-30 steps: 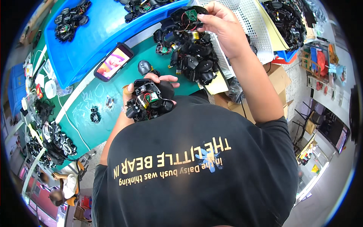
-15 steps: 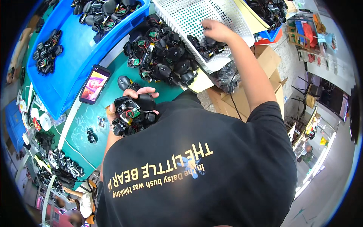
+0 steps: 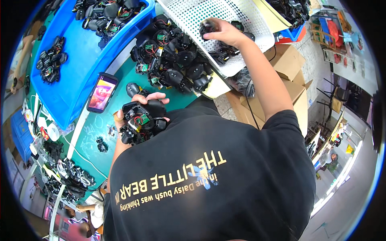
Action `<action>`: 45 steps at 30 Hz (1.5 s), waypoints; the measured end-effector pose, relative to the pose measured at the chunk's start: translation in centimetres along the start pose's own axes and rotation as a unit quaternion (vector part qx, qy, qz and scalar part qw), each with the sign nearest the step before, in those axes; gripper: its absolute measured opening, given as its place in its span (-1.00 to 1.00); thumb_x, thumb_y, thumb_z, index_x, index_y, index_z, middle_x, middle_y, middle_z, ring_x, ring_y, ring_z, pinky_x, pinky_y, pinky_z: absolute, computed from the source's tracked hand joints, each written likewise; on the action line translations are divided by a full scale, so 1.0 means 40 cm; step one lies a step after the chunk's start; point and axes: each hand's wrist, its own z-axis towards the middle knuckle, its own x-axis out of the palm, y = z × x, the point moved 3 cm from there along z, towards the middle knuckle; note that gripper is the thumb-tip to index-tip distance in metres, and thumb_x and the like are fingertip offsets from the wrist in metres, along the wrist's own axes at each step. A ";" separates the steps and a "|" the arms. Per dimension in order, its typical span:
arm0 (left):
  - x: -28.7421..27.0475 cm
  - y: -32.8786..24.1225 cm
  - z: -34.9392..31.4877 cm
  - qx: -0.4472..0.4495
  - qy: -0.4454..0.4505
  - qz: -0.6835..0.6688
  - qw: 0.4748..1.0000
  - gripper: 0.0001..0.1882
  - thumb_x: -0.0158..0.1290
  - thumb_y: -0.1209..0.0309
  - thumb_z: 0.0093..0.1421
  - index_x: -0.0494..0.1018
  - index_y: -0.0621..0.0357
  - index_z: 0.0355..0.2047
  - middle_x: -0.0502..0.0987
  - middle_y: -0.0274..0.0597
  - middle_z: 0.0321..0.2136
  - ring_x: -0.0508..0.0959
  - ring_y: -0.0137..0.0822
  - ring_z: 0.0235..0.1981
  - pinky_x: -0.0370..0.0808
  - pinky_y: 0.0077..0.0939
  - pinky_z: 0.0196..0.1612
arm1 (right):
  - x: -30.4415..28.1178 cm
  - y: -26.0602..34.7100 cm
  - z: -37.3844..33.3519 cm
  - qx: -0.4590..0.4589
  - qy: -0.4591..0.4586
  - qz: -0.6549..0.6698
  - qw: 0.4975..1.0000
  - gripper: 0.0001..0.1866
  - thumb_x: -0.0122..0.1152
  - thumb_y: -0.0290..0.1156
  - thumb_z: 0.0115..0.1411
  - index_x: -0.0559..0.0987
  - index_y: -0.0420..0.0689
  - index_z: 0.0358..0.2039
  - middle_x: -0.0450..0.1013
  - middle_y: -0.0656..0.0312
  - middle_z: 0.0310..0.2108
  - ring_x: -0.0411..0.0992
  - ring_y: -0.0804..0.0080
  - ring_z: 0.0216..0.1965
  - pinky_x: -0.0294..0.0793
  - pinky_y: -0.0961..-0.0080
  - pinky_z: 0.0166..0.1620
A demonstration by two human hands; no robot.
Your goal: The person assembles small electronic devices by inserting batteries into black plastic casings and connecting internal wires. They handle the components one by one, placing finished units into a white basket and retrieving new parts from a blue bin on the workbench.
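My left hand (image 3: pixel 119 120) is wrapped round several black plastic housings (image 3: pixel 141 119) with a small green circuit board and thin coloured wires, held against the front of my black shirt. Over the white perforated basket (image 3: pixel 251 25), my right hand (image 3: pixel 229 33) closes on a small black part (image 3: pixel 208 27), blurred and partly covered by the fingers. More black parts (image 3: pixel 220 57) lie in the near end of that basket. Between my hands, on the green table (image 3: pixel 126 74), a heap of similar black housings (image 3: pixel 173 56) shows green boards and wires.
A large blue tray (image 3: pixel 64 96) with black assemblies stands at the left. Beside it lies a phone (image 3: pixel 102 93) with a lit screen. A small black piece (image 3: pixel 101 144) sits on the table. An open cardboard box (image 3: pixel 287 64) and a black cable (image 3: pixel 250 106) are at the right.
My right hand has come left and up from the parts in the basket, and a black part now shows in its fingers. The left hand keeps its hold on the housings.
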 end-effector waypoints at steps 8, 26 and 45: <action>0.001 0.011 0.001 -0.003 0.008 -0.026 1.000 -0.38 0.07 -0.17 0.03 0.37 0.08 -0.13 0.12 0.36 0.11 0.17 0.23 0.19 0.43 0.27 -0.05 | -0.015 0.316 -0.133 -0.208 0.015 0.198 0.958 -0.27 0.39 -0.06 -0.05 0.40 -0.25 0.05 0.43 0.26 -0.15 0.39 0.56 -0.14 0.37 0.59 -0.03; 0.001 0.005 -0.042 0.028 0.011 -0.026 0.999 -0.37 0.03 -0.16 0.07 0.35 0.11 -0.08 0.11 0.39 0.11 0.17 0.25 0.19 0.44 0.25 -0.06 | 0.002 0.559 -0.241 -0.404 -0.317 -0.206 0.833 -0.07 0.59 -0.09 -0.34 0.40 -0.29 0.04 0.42 0.16 -0.16 0.39 0.40 -0.21 0.37 0.49 -0.09; -0.021 -0.002 -0.083 0.038 0.040 -0.041 0.998 -0.34 0.05 -0.17 0.00 0.38 0.08 -0.07 0.12 0.41 0.11 0.20 0.23 0.15 0.39 0.15 0.00 | 0.247 0.596 -0.181 -0.255 0.078 0.377 0.887 -0.03 -0.32 0.43 0.12 0.27 -0.35 0.06 0.41 0.03 -0.25 0.39 0.25 -0.15 0.35 0.32 0.01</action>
